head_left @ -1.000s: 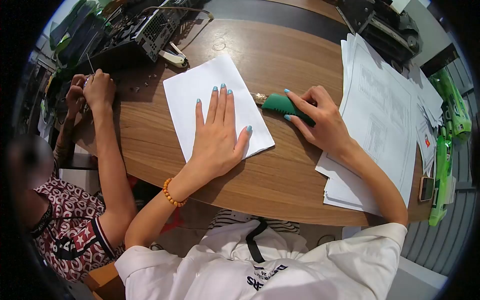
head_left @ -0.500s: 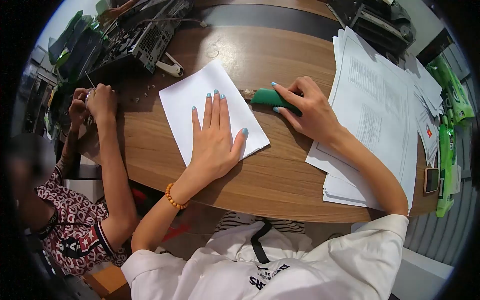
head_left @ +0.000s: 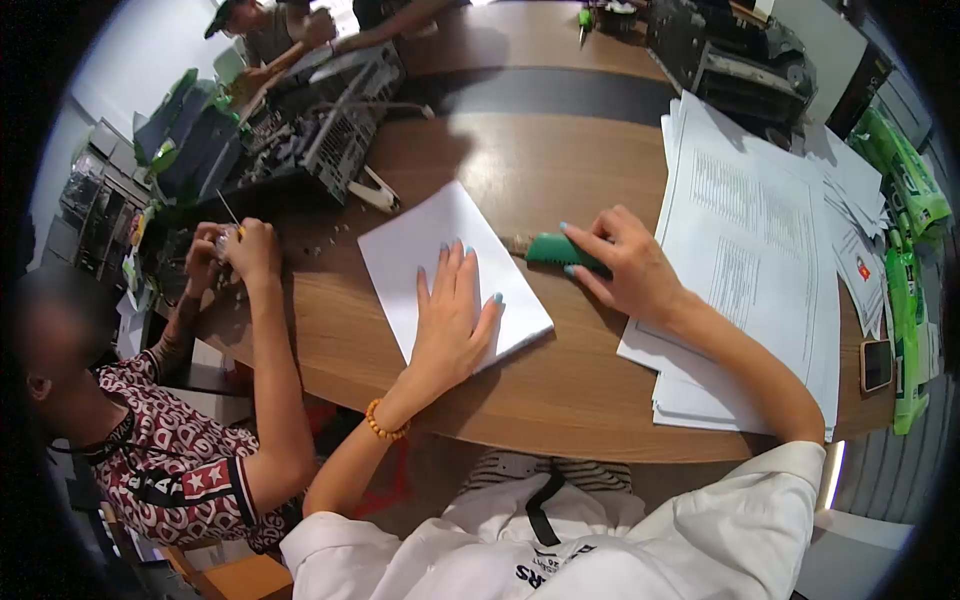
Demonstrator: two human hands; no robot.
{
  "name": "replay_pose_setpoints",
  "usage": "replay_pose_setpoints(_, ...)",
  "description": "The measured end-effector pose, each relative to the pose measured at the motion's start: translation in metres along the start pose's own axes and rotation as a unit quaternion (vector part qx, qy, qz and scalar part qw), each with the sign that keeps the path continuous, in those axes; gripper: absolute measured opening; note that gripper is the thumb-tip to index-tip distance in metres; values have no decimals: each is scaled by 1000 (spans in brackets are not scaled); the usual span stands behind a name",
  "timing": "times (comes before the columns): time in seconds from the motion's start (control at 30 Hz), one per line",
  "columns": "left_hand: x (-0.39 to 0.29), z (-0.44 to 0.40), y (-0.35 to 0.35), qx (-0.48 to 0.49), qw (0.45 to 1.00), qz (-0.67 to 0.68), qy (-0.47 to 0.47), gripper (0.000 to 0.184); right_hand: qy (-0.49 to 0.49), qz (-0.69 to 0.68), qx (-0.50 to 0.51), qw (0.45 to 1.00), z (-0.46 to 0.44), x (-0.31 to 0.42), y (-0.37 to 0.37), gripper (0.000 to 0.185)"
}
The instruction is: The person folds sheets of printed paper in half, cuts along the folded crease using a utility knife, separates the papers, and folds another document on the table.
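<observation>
A small stack of white paper (head_left: 440,220) lies at an angle on the wooden table (head_left: 570,390). My left hand (head_left: 447,325) rests flat on it, fingers stretched out, with a beaded bracelet at the wrist. To the right of the paper, my right hand (head_left: 628,265) has its thumb and fingers around the end of a green-handled tool (head_left: 555,250). The tool's narrow tip points left, close to the paper's right edge. What kind of tool it is cannot be made out for certain.
Printed sheets (head_left: 740,270) lie under my right forearm. A phone (head_left: 876,366) and green packets (head_left: 905,320) are at the right edge. At the left, a co-worker's hands (head_left: 245,250) work beside an open computer case (head_left: 340,140); a stapler (head_left: 375,190) lies near it. Another person is beyond.
The view has shifted, so the table sits lower and people beyond the case show. My right hand has moved left with the green-handled tool, nearer the paper. My left hand stays flat.
</observation>
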State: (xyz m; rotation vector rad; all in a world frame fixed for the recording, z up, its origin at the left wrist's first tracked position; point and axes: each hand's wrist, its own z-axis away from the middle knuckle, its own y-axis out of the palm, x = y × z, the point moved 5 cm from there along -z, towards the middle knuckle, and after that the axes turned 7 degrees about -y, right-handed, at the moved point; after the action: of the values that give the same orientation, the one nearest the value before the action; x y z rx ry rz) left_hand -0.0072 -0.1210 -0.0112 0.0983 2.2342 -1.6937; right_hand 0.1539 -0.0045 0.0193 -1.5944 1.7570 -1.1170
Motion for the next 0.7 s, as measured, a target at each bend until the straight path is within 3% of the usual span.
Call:
replay_pose_setpoints(0.1, 11, -10, -16, 4, 999, 35, -7, 48, -1, 5, 2, 1000, -2, 6, -1, 36)
replay_pose_setpoints(0.2, 13, -26, -27, 67, 998, -1, 16, 56, -4, 15, 12, 1000, -4, 14, -1, 36)
replay_pose_setpoints(0.33, 22, -36, -17, -42, 997, -31, 48, 71, -5, 9, 8, 1000, -8, 18, 3, 37)
replay_pose_setpoints(0.43, 28, -36, 1, -28, 995, -86, 42, 77, 0, -4, 1, 1000, -12, 19, 4, 39)
replay_pose_setpoints(0.47, 34, -37, 7, 18, 998, -54, 14, 76, 2, -7, -2, 1000, -12, 19, 6, 38)
replay_pose_setpoints(0.7, 35, -36, 5, 6, 998, -65, 23, 66, 4, -36, 3, 999, -22, 15, 11, 35)
